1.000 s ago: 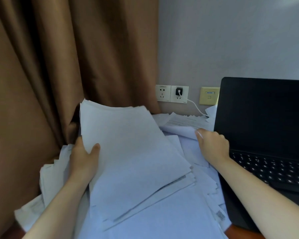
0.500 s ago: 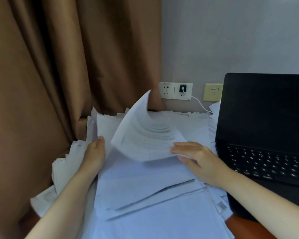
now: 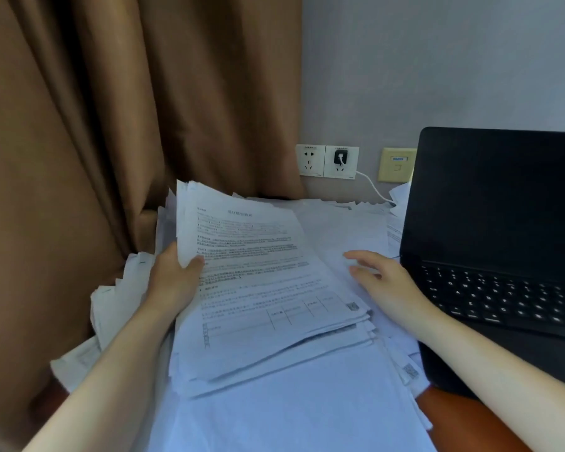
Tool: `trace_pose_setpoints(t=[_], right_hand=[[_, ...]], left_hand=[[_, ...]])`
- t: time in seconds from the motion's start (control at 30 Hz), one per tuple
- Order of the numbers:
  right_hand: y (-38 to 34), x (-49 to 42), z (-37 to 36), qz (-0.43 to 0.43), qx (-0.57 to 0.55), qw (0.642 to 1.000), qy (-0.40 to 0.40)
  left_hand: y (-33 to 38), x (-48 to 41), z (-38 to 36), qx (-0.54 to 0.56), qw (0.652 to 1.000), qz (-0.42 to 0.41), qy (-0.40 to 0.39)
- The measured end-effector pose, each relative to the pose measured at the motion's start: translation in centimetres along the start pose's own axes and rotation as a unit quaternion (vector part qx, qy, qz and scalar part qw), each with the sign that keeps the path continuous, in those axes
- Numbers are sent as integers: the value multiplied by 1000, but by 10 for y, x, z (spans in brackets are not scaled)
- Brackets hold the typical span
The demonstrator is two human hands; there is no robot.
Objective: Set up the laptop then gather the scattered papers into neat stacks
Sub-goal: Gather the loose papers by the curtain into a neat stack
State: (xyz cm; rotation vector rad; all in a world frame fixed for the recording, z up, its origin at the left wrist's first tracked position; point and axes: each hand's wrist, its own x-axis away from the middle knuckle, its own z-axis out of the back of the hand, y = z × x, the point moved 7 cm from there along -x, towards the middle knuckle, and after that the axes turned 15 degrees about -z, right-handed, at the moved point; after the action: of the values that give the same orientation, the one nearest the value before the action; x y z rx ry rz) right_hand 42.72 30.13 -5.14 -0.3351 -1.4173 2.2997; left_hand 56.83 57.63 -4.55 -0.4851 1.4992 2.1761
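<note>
While your left hand [image 3: 173, 282] pinches the stack of papers [image 3: 268, 288] by its left edge alone, thumb curled over the printed top sheet and fingers hidden beneath, the rest of that stack is held by nothing but its own weight. It sits tilted, left side raised, right side lying on the loose sheets [image 3: 340, 230] that cover the table [image 3: 454, 415] between you and the laptop [image 3: 496, 223]. Its lower right corner is already stepped, so a quick lift or tilt would likely let the sheets fan out and slide toward the keyboard. Your right hand [image 3: 382, 282] has its fingers straight and spread and grips nothing; whether it touches the paper under it I cannot tell. Bring it to the free edge before you raise anything. Some sheets appear to run under or against the open, dark-screened laptop on your right, and tugging them could crease them or shift it. More crumpled sheets [image 3: 118, 305] crowd the left side by the curtain [image 3: 111, 125]; a careless sweep of your forearm could push them off the edge.
</note>
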Motion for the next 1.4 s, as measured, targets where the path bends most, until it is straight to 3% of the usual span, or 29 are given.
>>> trace_pose_setpoints(t=[0.07,0.2,0.43,0.6,0.77,0.83,0.93,1.0,1.07,1.17,1.27,1.4], right_hand=[[11,-7,5,-59,33,997,34],[17,-16,2,-141,-35,989,-9],[12,-14,-4,-138,2,989,-50],[13,-25,27,-101,-52,989,99],[11,-17,71,-71,-105,969,212],[13,-12,73,-78,-110,975,176],[13,0,48,-123,-62,990,-37],[15,6,44,-153,10,983,-101],[17,2,55,-151,20,987,-43],[19,0,76,-116,-120,981,97],[25,2,103,-68,-239,940,232],[20,12,125,-9,-311,891,332]], left_hand=[[0,-1,6,-24,999,-11,29],[-8,-3,11,-56,997,-12,47],[-7,-1,14,-43,997,-2,68],[5,1,0,-9,999,-48,22],[2,1,6,78,995,-29,51],[1,2,5,86,995,-20,38],[-3,2,0,82,996,-6,21],[-7,1,3,89,995,12,29],[-7,0,6,93,995,17,39],[2,2,9,91,995,2,44],[8,4,9,66,997,-9,45],[6,4,7,30,999,-16,32]])
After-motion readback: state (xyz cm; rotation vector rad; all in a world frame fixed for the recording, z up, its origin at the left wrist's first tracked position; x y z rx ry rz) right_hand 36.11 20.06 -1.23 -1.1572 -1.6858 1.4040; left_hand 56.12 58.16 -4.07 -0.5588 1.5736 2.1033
